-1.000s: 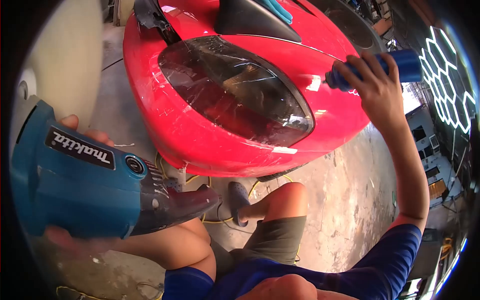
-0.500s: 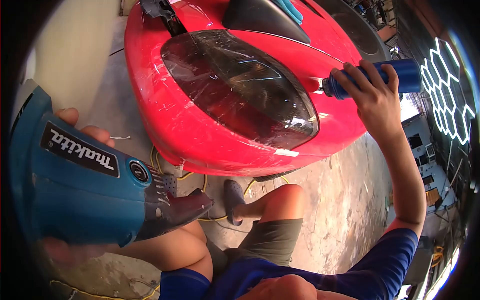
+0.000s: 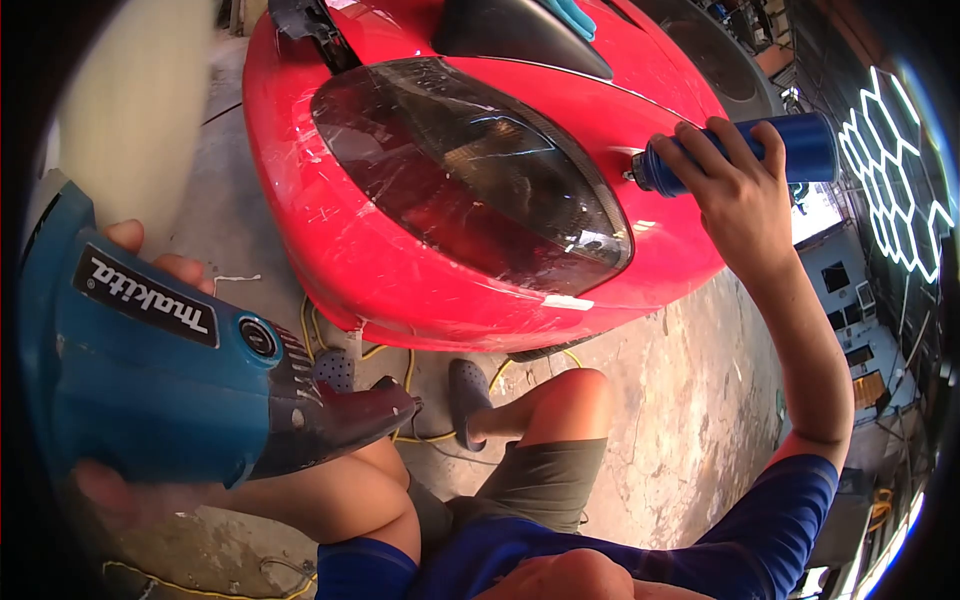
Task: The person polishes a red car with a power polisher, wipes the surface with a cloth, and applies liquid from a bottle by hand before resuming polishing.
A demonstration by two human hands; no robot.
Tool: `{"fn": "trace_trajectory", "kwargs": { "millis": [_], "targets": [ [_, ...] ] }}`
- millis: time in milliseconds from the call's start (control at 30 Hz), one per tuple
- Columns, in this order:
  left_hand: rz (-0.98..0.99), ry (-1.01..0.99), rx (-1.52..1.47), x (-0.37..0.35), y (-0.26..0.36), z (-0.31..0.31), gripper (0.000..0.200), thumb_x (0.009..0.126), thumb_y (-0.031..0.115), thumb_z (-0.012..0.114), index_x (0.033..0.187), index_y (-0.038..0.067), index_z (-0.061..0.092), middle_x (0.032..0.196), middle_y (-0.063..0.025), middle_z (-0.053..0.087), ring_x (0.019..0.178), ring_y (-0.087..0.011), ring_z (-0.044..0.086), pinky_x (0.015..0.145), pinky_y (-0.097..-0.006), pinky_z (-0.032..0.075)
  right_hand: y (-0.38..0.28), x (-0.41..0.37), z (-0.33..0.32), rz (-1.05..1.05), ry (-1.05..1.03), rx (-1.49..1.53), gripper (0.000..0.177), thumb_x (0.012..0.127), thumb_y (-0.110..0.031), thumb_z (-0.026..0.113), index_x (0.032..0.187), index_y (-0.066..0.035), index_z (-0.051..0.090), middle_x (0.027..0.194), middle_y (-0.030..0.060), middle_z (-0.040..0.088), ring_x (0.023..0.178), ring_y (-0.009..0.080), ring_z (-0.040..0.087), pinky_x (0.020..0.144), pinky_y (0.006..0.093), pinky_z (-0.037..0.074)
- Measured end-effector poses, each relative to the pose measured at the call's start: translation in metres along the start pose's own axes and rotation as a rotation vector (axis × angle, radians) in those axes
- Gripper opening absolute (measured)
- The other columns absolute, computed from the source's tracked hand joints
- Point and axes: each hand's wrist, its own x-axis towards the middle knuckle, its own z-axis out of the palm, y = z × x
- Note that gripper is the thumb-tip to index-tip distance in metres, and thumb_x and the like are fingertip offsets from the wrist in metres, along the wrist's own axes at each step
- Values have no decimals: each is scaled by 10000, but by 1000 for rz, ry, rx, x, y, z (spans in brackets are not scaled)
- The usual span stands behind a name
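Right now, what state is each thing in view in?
Left hand: gripping the Makita tool.
Makita tool: held up; running or off, cannot tell.
Right hand: wrapped around the blue bottle.
Blue bottle: tipped sideways, nozzle toward the bodywork.
Red bodywork: scuffed.
Headlight cover: see-through, streaked.
Yellow cord: loose on the floor.
Hexagonal lights: lit.

The concrete floor (image 3: 690, 400) is showing pale, worn patches and fine cracks. A yellow cord (image 3: 409, 366) is curving over it near two dotted clogs (image 3: 468, 402), which are standing apart. A thin white strip (image 3: 238, 277) is lying farther left, and more yellow cord is running across the lower left.
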Motion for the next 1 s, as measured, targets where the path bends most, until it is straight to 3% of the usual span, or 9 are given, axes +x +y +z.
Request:
{"fn": "trace_trajectory", "kwargs": {
  "millis": [367,467,500,600,700,733,800,900,1000],
  "targets": [
    [-1,121,26,1,1,14,1156,897,700,638,1568,-183,309,1315,-348,619,1193,-360,683,990,-406,609,28,-8,2,68,-46,71,577,861,-39,743,1409,-215,692,1321,7,688,1272,239,637,1172,497,370],
    [56,155,28,5,-1,15,1115,904,696,626,1536,-181,355,1329,-340,611,1139,-363,699,908,-401,626,49,-6,17,227,21,316,665,816,-72,831,1446,-194,656,1331,25,692,1282,267,636,1180,496,374],
    [94,242,33,5,-7,23,1088,912,703,599,1510,-182,390,1350,-338,600,1087,-366,714,837,-400,639,61,0,22,251,11,452,780,786,-101,892,1499,-186,588,1337,82,692,1263,331,647,1148,488,430],
    [142,443,82,6,-9,53,1038,910,694,589,1487,-157,444,1355,-313,601,1015,-347,728,763,-398,647,69,31,50,385,404,778,737,825,-144,901,1463,-113,533,1314,114,667,1160,319,707,1015,497,542],
    [133,452,96,5,-2,46,1003,905,674,589,1494,-127,457,1335,-289,615,988,-330,723,760,-389,633,92,60,88,639,379,1194,799,886,-246,926,1518,-61,475,1274,150,702,1141,255,711,1026,416,549],
    [128,429,94,4,0,40,992,906,668,585,1497,-119,459,1329,-284,619,979,-327,722,759,-384,628,102,74,116,592,547,1113,760,906,-296,925,1459,-19,484,1240,123,701,1076,202,720,939,365,583],
    [111,359,58,-2,1,36,1029,903,616,672,1537,-142,386,1395,-292,583,1084,-344,708,844,-421,645,106,105,137,856,619,1341,740,881,-287,939,1396,0,493,1219,137,686,1018,239,737,821,383,646],
    [115,337,65,-4,4,31,1051,906,597,708,1557,-147,353,1415,-293,572,1102,-347,706,863,-431,652,110,141,153,1315,722,1486,787,814,-251,960,1333,51,452,1267,259,619,917,302,770,669,444,699],
    [141,414,101,0,4,40,1050,909,616,689,1562,-136,355,1390,-290,586,1059,-337,708,830,-417,647,106,172,185,1597,953,1718,925,773,-182,970,1425,26,348,1293,278,595,939,365,759,646,494,721]
  ]
}}
